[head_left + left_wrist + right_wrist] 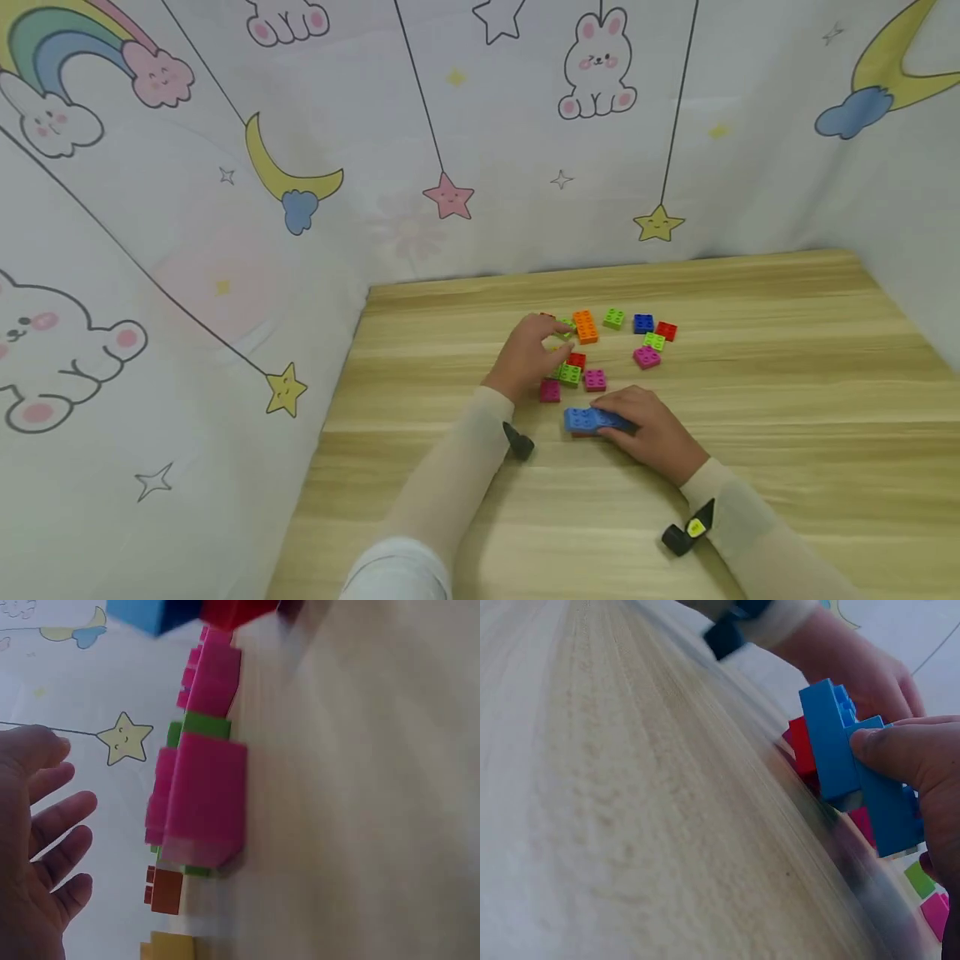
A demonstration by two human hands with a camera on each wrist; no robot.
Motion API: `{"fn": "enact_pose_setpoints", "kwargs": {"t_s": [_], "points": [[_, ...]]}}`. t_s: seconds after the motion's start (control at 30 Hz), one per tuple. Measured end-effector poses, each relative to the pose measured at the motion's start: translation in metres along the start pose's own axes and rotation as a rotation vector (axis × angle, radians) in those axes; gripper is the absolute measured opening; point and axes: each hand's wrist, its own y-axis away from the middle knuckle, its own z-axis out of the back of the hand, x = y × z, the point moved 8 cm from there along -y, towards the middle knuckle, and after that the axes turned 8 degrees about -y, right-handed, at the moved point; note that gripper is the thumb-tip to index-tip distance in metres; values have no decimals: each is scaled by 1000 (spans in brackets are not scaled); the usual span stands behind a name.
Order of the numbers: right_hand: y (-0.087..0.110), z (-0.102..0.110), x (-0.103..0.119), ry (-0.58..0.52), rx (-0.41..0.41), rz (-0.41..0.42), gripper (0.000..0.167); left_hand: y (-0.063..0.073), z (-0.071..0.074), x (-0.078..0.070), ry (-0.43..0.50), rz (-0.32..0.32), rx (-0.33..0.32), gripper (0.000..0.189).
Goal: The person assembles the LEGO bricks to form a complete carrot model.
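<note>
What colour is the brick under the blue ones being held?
That brick is red, seen best in the right wrist view.

Toward the table's [352, 350] far edge, the left hand [528, 358] hides all but a sliver of the far red brick [548, 316] — I can't make out its shape. The right hand [648, 427] covers one end of the blue bricks [579, 418], and those hide most of the lower red brick [801, 744]. The table's near corners fall outside the head view. The left wrist view crops a yellowish brick [172, 947] and blurs the blue bricks — the right one blurs the wrist strap [726, 636].
</note>
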Motion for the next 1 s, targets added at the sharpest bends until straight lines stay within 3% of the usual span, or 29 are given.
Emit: {"fn": "enact_pose_setpoints", "kwargs": {"t_s": [0.13,0.23,0.37,0.5,0.63,0.77,0.87,1.0], "points": [[0,-2,2,7,-4,8,43,-34,-11,15,-142,5,148,35],[-1,-5,3,4,-1,8,43,-50,-19,22,-231,14,268,39],[-1,-9,5,-1,11,9,43,-61,-32,24,-337,-28,399,44],[-1,-9,8,-6,10,-4,43,-65,-47,22,-376,-66,476,49],[-1,-7,9,-10,14,-21,43,-68,-56,19,-386,-89,482,42],[-1,-6,8,-7,17,-23,43,-69,-53,16,-336,-78,462,32],[0,-4,4,7,14,-17,42,-70,-40,11,-265,-73,418,31],[0,-1,-1,23,11,-21,41,-61,-7,-5,-181,-76,305,37]]}}
